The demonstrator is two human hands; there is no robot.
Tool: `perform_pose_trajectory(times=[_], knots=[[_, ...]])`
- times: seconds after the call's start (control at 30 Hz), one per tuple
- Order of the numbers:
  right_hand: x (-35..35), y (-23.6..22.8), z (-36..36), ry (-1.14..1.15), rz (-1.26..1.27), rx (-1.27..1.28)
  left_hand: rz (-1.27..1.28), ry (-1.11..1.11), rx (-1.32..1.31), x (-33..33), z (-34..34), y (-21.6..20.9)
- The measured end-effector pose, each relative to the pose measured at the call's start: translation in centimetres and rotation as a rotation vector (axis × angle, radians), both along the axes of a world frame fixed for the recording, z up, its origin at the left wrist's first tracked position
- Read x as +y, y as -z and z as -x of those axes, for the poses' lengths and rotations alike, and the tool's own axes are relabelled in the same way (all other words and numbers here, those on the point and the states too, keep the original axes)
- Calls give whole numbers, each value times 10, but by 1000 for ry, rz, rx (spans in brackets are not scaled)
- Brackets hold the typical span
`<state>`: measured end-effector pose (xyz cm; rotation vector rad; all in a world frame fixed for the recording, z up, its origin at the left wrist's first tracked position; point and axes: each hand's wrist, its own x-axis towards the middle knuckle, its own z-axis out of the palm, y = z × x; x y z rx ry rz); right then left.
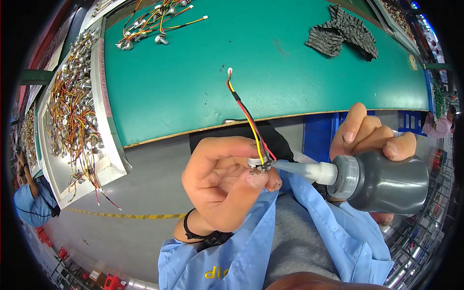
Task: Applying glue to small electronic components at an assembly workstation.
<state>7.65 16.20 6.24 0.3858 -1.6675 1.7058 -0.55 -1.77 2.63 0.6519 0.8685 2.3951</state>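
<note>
Pinched between thumb and fingers of my left hand [220,179] is a small round metal potentiometer [254,162] with its terminals facing right. Red, yellow and black wires [245,110] rise from it, bound by a black sleeve, and end in a white plug [229,71] over the green bench. My right hand [369,133] grips a dark grey squeeze bottle [391,181] lying on its side. The bottle's translucent nozzle [302,169] points left, its tip at the potentiometer's terminals. Whether the tip touches them, I cannot tell.
The green bench [169,92] spans beyond my hands. More wired potentiometers [159,24] lie at its far left; a crumpled dark grey cloth [343,34] lies far right. A white-edged tray [72,111] full of wired parts stands at left. Another person in blue [34,200] is at far left.
</note>
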Motion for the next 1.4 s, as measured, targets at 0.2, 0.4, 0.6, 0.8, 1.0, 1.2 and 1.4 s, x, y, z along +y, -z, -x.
perform_pose_trajectory(times=[0.2,0.4,0.6,0.8,1.0,1.2,1.4], knots=[[0,-1,0,-4,6,-5,5,-10,-2,-1,0,1],[-2,0,1,15,6,16,-4,-10,11,0,0,0],[-4,1,3,49,39,33,0,-14,7,-1,0,0],[-3,2,3,48,44,39,-5,-16,3,-1,-1,0],[0,5,3,26,47,64,-6,-1,-32,-2,-2,0],[1,7,2,33,47,66,-6,8,-30,-2,-1,0],[2,18,7,44,112,81,-43,48,-62,-2,1,-1]])
